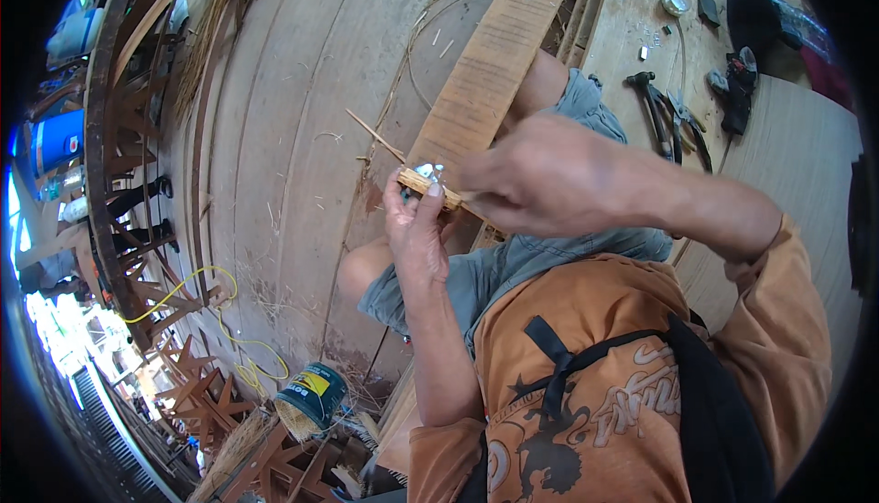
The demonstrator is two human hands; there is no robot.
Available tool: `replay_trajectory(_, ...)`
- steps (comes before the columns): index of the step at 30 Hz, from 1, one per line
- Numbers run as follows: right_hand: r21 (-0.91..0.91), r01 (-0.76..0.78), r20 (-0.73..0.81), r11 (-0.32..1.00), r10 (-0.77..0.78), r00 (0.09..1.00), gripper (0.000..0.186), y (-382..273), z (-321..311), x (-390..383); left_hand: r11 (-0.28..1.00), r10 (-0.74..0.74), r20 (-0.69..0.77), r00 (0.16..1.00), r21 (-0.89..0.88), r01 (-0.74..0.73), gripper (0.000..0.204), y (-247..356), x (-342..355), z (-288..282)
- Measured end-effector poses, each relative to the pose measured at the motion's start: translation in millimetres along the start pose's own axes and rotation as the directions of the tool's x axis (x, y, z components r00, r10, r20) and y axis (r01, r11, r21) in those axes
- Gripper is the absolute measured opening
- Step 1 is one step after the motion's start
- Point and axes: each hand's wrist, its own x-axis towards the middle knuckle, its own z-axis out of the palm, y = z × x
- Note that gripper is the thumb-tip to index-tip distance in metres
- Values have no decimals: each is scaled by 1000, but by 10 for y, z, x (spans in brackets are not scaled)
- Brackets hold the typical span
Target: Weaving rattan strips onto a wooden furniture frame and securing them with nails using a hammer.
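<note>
My left hand (pixel 418 226) grips a short, light-brown piece of wood (pixel 438 188) between thumb and fingers. Small shiny bits (pixel 427 171) show at the wood's far edge; what they are cannot be made out. Close on the right, my right hand (pixel 540 178) is curled into a fist and slightly blurred; whatever its fingers hold is hidden. Both hands are over the near end of a long brown plank (pixel 490 50), which slants away between my knees. A thin stick (pixel 374 135) lies just beyond the left hand.
To the right, a hammer (pixel 652 109), pliers (pixel 681 123) and a round clear container (pixel 675 3) lie on a wooden surface. A dark green bucket (pixel 311 398) stands at the lower left near star-shaped wooden frames (pixel 206 389). A yellow cord (pixel 229 320) crosses the plank floor (pixel 284 192).
</note>
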Motion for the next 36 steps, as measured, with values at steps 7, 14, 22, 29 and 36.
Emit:
replay_trajectory(7,-427,291,168,856,-242,956,14,502,170,971,1000,26,62,998,4,-26,58,71,-61,55)
replay_trajectory(14,-345,72,117,936,-33,993,13,835,554,1128,997,77,120,990,0,-77,58,83,-20,7)
replay_trajectory(22,-393,-38,102,919,85,991,15,820,611,1135,994,73,59,996,81,-78,67,60,-31,-12)
replay_trajectory(29,-399,-40,122,916,97,988,15,790,618,1108,985,124,91,988,109,-133,57,43,9,-8)
replay_trajectory(36,-500,-115,267,858,279,922,18,656,639,1294,961,158,53,986,223,-166,59,32,16,-7)
